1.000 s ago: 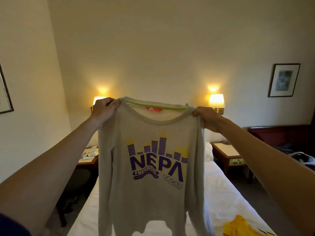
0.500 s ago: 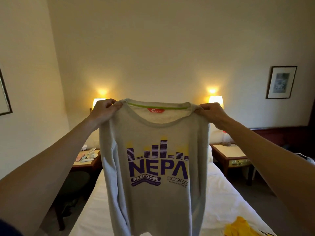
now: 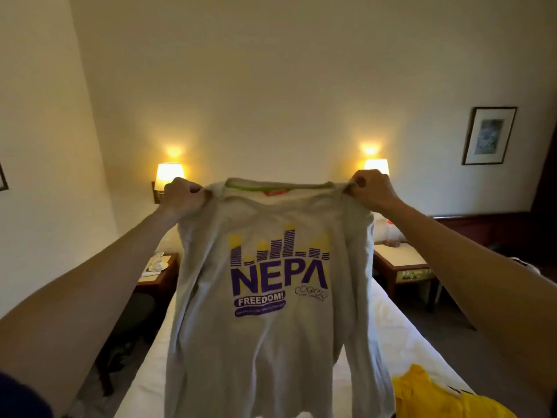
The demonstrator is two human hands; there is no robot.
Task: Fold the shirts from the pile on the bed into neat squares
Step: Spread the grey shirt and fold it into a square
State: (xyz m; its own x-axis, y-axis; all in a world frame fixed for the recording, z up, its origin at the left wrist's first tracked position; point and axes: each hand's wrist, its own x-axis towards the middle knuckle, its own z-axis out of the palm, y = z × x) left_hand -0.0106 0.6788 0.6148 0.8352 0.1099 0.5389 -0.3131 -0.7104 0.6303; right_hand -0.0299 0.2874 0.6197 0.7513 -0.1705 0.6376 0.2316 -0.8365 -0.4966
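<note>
I have the grey long-sleeved shirt [image 3: 271, 297] held up in the air in front of me, above the bed [image 3: 401, 336], with its printed front facing me: purple "NEPA" lettering under purple and yellow bars, and a "FREEDOM!" badge below. My left hand [image 3: 180, 196] grips the shirt's left shoulder, fingers curled tight around a bunch of the fabric, and my right hand [image 3: 369, 188] grips the other shoulder the same way, knuckles up. The neckline sags a little between the two hands, showing a green inner band and a red label. The body of the shirt hangs down and billows slightly toward me, with the sleeves drooping along both sides; its lower hem runs out of view at the bottom edge. On the white bed sheet, at lower right and just beside the hanging shirt, lies a crumpled yellow garment [image 3: 428, 396]. A lit wall lamp [image 3: 168, 173] glows behind my left hand and a second lit lamp [image 3: 376, 165] sits right behind my right hand. A bedside bench [image 3: 156, 274] on the left carries a cup and saucer, another bedside bench [image 3: 401, 263] stands on the right, and a framed picture [image 3: 489, 135] hangs on the right of the far wall.
</note>
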